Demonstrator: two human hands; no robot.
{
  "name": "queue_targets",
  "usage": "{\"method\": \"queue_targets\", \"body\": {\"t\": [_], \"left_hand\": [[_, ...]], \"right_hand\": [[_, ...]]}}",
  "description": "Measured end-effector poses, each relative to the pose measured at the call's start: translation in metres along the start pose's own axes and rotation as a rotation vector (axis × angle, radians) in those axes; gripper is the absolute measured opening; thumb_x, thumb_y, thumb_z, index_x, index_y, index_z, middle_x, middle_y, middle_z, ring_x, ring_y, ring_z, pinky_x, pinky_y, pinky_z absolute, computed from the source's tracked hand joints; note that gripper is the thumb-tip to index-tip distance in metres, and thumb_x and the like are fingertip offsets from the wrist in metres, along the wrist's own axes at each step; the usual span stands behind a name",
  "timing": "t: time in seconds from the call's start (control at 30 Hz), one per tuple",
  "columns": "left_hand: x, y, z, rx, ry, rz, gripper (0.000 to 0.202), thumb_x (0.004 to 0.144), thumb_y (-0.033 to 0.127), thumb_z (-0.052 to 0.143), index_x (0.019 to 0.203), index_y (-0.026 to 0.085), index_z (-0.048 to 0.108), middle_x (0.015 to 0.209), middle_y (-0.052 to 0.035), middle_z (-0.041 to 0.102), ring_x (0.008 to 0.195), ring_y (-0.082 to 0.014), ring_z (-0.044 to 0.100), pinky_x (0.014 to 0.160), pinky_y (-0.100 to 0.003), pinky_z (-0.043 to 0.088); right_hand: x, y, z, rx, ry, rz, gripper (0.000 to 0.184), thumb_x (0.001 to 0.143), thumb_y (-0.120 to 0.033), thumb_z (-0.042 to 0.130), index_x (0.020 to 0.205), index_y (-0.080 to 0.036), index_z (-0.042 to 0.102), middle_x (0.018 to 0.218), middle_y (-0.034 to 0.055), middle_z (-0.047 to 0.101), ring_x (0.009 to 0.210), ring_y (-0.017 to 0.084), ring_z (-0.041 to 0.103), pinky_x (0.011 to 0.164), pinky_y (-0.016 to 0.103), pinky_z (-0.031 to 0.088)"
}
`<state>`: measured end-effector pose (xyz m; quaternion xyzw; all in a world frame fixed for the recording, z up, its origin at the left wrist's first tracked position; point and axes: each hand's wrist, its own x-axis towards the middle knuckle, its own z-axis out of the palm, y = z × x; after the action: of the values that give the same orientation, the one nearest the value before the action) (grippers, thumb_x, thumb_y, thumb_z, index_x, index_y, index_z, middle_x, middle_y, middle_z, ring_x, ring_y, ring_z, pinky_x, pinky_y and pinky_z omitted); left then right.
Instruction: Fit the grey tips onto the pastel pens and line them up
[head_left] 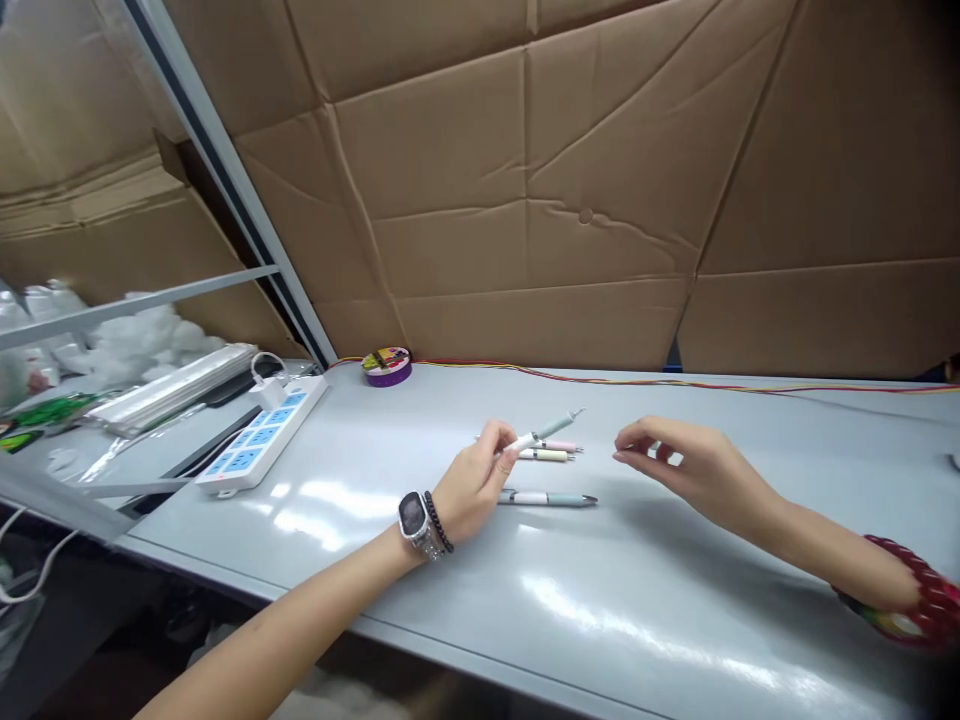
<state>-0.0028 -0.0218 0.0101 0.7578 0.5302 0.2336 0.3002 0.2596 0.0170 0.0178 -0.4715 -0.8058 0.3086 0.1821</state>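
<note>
My left hand (469,485), with a watch and a dark bead bracelet on its wrist, pinches a white and pale green pen (553,428). The pen slants up to the right, and its thin tip points away from the fingers. Just under it on the table lie a pink pen (564,446) and a cream pen (546,455), both partly covered by the hand. Nearer to me rests a thicker white and grey-green pen (551,498). To the right of the pen tip, my right hand (686,465) hovers with thumb and fingertips closed together; whatever they hold, if anything, cannot be made out.
A white power strip (262,435) with blue sockets and a plug lies at left. At the table's back edge sit a round purple tin (387,367) and thin coloured wires (540,374). Cardboard (465,200) walls the back. A metal frame post (240,190) rises at left.
</note>
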Motion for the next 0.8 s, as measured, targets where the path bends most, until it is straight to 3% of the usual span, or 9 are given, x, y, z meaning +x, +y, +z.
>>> {"method": "queue_targets", "body": {"t": [0.1,0.2,0.4,0.8], "left_hand": [[-0.004,0.003,0.000,-0.197,-0.023,-0.113,0.026,0.097,0.036,0.022,0.092,0.019,0.041,0.064,0.0036,0.042,0.053,-0.0112,0.040,0.052,-0.023,0.035],[-0.006,0.003,0.002,-0.121,-0.088,-0.057,0.028,0.096,0.036,0.023,0.093,0.019,0.045,0.066,0.0027,0.045,0.057,-0.0123,0.043,0.058,-0.023,0.035],[-0.011,0.009,0.005,0.136,-0.222,0.075,0.026,0.096,0.034,0.025,0.090,0.019,0.047,0.069,0.0016,0.055,0.059,-0.0138,0.051,0.055,-0.023,0.034],[-0.011,0.006,0.006,0.255,-0.182,0.141,0.030,0.097,0.033,0.022,0.090,0.018,0.047,0.073,-0.0001,0.060,0.061,-0.0142,0.056,0.054,-0.023,0.038]], "right_hand": [[-0.002,-0.014,-0.002,0.253,0.058,0.042,0.020,0.085,-0.041,0.052,0.085,-0.022,0.059,0.083,0.0032,0.063,0.072,0.016,0.058,0.065,0.027,0.050],[-0.006,-0.022,-0.002,0.341,0.125,0.042,0.019,0.082,-0.039,0.057,0.087,-0.021,0.060,0.083,0.0037,0.064,0.073,0.017,0.060,0.064,0.028,0.052],[-0.012,-0.026,0.004,0.364,0.136,-0.033,0.010,0.081,-0.030,0.060,0.087,-0.023,0.063,0.082,0.0016,0.065,0.071,0.015,0.060,0.061,0.026,0.051],[-0.012,-0.025,0.005,0.338,0.072,-0.163,0.008,0.083,-0.024,0.056,0.090,-0.021,0.060,0.083,0.0028,0.063,0.071,0.014,0.060,0.066,0.028,0.052]]}}
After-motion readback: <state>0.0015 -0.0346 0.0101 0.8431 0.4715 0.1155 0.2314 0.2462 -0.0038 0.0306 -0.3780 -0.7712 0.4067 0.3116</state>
